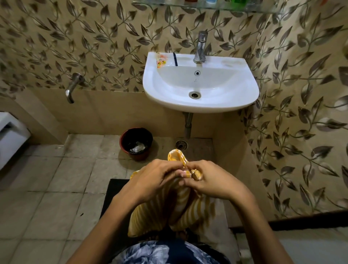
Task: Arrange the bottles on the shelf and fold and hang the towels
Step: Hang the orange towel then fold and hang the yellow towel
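Below the sink [200, 105], over the floor mat [114, 190]: yellow striped towel [180, 211] held mid-air at waist height. Left hand [156, 179] and right hand [212, 180] meet at its top edge, both pinching cloth, fingertips nearly touching. Towel hangs straight down from the grip, long axis vertical, bunched, loose end toward the person. Neither hand nearer. Shelf [207, 5] with bottles sits high above, well apart.

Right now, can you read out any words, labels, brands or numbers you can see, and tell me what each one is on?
No text can be read for certain.
Small orange and white packets on the sink rim: printed, too small and blurred to read.
Bottles on the glass shelf: only their bases show, no labels visible.
Striped towel: no text.
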A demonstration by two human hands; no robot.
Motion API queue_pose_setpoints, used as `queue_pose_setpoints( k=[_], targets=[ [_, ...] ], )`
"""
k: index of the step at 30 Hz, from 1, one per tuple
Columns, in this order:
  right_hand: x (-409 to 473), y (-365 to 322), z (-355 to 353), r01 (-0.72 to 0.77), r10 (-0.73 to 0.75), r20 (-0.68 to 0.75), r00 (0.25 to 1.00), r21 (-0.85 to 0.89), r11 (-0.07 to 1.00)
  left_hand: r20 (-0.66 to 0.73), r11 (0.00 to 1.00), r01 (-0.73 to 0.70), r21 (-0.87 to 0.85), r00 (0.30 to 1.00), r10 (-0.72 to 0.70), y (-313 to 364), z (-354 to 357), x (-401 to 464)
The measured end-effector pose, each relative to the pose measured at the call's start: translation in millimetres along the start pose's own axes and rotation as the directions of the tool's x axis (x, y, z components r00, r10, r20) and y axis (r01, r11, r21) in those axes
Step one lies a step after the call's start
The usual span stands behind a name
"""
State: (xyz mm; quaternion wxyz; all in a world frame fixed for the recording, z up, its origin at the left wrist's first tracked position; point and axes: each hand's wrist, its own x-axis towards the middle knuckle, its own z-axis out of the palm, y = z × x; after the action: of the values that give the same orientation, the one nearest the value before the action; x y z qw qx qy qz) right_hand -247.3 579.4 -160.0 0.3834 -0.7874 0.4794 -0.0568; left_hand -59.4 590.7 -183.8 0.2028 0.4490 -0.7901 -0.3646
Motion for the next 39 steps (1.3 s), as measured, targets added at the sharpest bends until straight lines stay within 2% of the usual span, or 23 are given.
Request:
queue_pose_setpoints(
  k=[3, 7, 13, 16, 22, 26, 28, 31, 33, 35, 39],
  targets=[
    [0, 2, 0, 0.042, -0.041, -0.025, 0.999, 0.019, 0.999, 0.005, 0.999, 0.032, -0.023, 0.999, -0.032, -4, -4, -4],
    [-2, 9, -7, 0.048, -0.043, -0.148, 0.988, 0.027, 0.998, -0.001, 0.998, 0.058, 0.014, 0.998, -0.058, -6, -6, -6],
    [-10, 27, -25, -0.047, 0.057, -0.305, 0.951, 0.041, 0.998, -0.002, 0.989, 0.148, 0.015, 0.989, -0.148, -18, -13, -10],
    [-15, 43, -35, -0.106, 0.131, -0.397, 0.908, 0.083, 0.991, -0.019, 0.985, 0.171, 0.016, 0.985, -0.171, -24, -17, -12],
    [-23, 74, -50, -0.301, 0.311, -0.557, 0.770, 0.113, 0.947, -0.020, 0.981, 0.193, -0.011, 0.981, -0.193, -28, -21, -9],
    [-17, 74, -39, -0.369, 0.374, -0.523, 0.766, 0.119, 0.922, -0.006, 0.982, 0.185, -0.026, 0.983, -0.185, -27, -17, -4],
    [-16, 66, -33, -0.330, 0.368, -0.467, 0.804, 0.165, 0.930, -0.004, 0.985, 0.170, -0.011, 0.985, -0.170, -28, -15, -2],
    [-11, 39, -19, -0.194, 0.254, -0.317, 0.914, 0.208, 0.959, 0.001, 0.992, 0.124, 0.031, 0.992, -0.124, -25, -12, 2],
    [-2, 21, -6, -0.098, 0.133, -0.217, 0.967, 0.165, 0.981, 0.012, 0.994, 0.086, 0.072, 0.996, -0.087, -21, -9, 4],
    [8, 10, 5, -0.030, 0.036, -0.123, 0.992, 0.055, 0.998, 0.017, 0.993, 0.055, 0.109, 0.998, -0.057, -21, -8, 5],
    [20, 5, 13, -0.014, 0.012, -0.058, 0.998, -0.034, 0.999, -0.010, 0.989, 0.092, 0.112, 0.996, -0.091, -23, -13, 0]
  ],
)
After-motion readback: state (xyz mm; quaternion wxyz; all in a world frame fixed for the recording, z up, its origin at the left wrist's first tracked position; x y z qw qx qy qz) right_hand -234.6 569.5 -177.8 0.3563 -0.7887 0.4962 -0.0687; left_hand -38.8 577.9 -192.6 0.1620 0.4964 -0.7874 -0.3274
